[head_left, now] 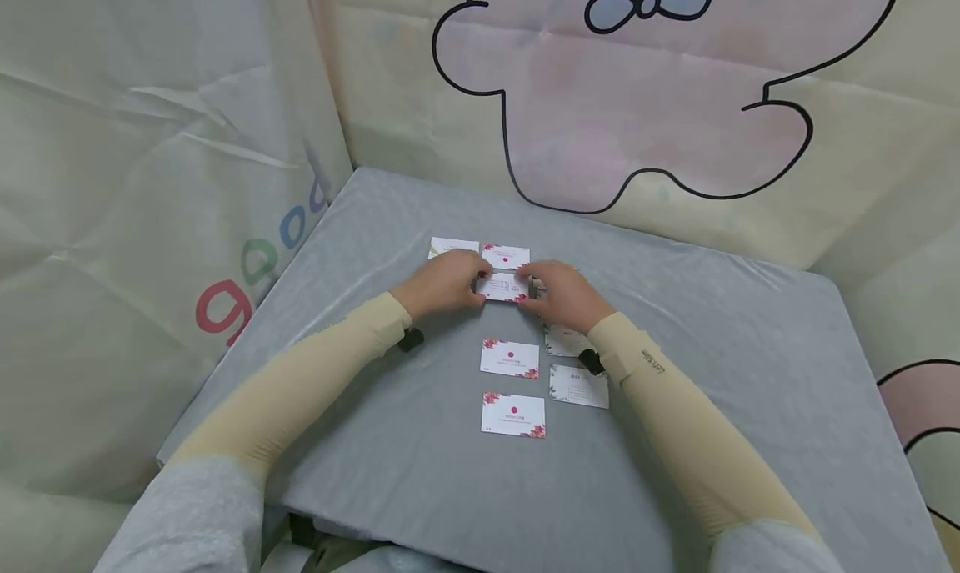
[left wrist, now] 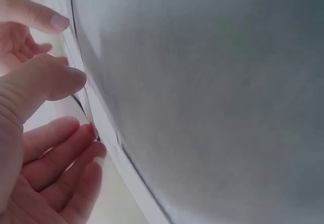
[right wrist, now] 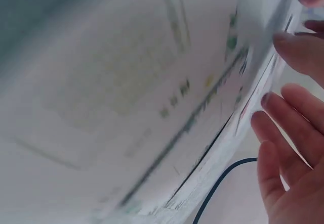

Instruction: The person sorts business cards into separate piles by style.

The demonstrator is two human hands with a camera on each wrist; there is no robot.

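A white business card (head_left: 502,287) with red flower corners lies between the two hands. My left hand (head_left: 447,284) holds its left end, thumb at the near corner and a finger at the far one. At the opposite end, my right hand (head_left: 564,296) holds it the same way. Directly beyond it lies another red-flowered card (head_left: 506,256). A pale card (head_left: 453,246) sits beside that one, partly hidden by the left hand. Both wrist views show the thumbs and fingers bent at the far side of the grey surface; the contact there is unclear.
Nearer on the grey cloth-covered table (head_left: 360,473) lie two red-flowered cards, one (head_left: 510,358) beyond the other (head_left: 513,414). Cards with green leaves (head_left: 579,386) lie to their right, some partly under the right forearm. Printed fabric walls (head_left: 660,131) border the table.
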